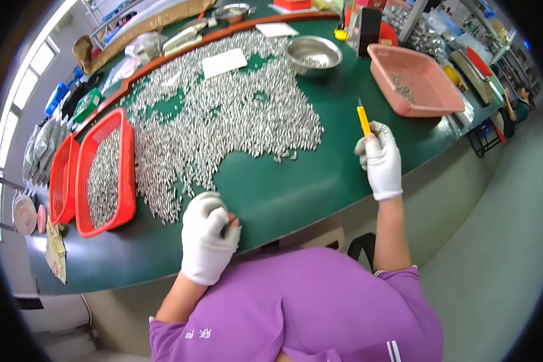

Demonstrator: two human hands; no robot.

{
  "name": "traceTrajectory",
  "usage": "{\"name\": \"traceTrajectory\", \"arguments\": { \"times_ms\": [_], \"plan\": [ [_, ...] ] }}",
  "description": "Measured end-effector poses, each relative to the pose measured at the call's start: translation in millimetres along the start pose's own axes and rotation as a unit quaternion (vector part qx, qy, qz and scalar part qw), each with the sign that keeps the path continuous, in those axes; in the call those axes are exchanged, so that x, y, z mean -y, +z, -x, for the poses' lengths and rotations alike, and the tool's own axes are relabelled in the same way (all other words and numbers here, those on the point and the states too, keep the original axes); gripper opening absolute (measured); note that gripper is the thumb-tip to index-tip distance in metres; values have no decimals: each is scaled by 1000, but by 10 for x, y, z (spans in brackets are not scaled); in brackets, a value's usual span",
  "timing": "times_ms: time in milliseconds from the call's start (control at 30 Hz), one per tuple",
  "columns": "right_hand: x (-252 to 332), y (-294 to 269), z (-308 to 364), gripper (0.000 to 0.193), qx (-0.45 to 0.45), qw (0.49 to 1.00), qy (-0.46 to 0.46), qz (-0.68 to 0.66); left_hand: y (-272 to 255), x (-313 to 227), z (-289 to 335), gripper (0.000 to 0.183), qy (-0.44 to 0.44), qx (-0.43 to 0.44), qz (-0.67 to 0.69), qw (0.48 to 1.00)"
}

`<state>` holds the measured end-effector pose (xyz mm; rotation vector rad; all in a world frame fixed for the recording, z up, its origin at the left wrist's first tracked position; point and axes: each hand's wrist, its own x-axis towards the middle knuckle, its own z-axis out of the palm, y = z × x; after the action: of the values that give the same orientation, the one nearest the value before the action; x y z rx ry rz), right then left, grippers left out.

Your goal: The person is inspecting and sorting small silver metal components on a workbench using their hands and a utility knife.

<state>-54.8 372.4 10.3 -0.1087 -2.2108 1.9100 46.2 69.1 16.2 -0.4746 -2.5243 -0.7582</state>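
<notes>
- Grasped in the white-gloved right hand [382, 160]: a slim yellow-handled cutter knife [363, 120], tilted slightly, tip pointing away from the body.
- Pinched at the handle's lower end between thumb and fingers, over the smooth dark green tabletop [271, 193].
- Curled in well left of that grip, near the table's front edge: the white-gloved left hand [210, 238], with a bare fingertip showing; cannot tell whether anything is held inside.
- Spread just beyond the left hand and left of the knife: a broad layer of small silvery metal pieces [253, 114].
- Lying among these, farther from the grip: a flat white rectangular card [224, 63].
- Standing beyond the grip, to its left: a round shiny steel bowl [332, 48], with some pieces at the bottom.
- Beyond the grip, to its right: a shallow pink plastic basket [431, 69], holding a small heap of pieces.
- Far left of the grip: a bright red plastic basket [127, 175], heaped with silvery pieces, beside a second red basket [61, 181].
</notes>
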Motion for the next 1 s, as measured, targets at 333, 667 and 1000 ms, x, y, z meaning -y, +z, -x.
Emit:
{"name": "traceTrajectory", "arguments": {
  "times_ms": [333, 667, 1000],
  "plan": [
    [112, 130, 1123, 39, 289, 931, -61, 216, 137, -70, 104, 24, -53, 50, -28, 997],
    [142, 319, 1300, 59, 278, 883, -183, 331, 144, -52, 163, 20, -45, 37, -16, 998],
    [93, 512, 1372, 50, 271, 825, -321, 379, 149, 1, 227, 24, -53, 14, -11, 998]
  ]
}}
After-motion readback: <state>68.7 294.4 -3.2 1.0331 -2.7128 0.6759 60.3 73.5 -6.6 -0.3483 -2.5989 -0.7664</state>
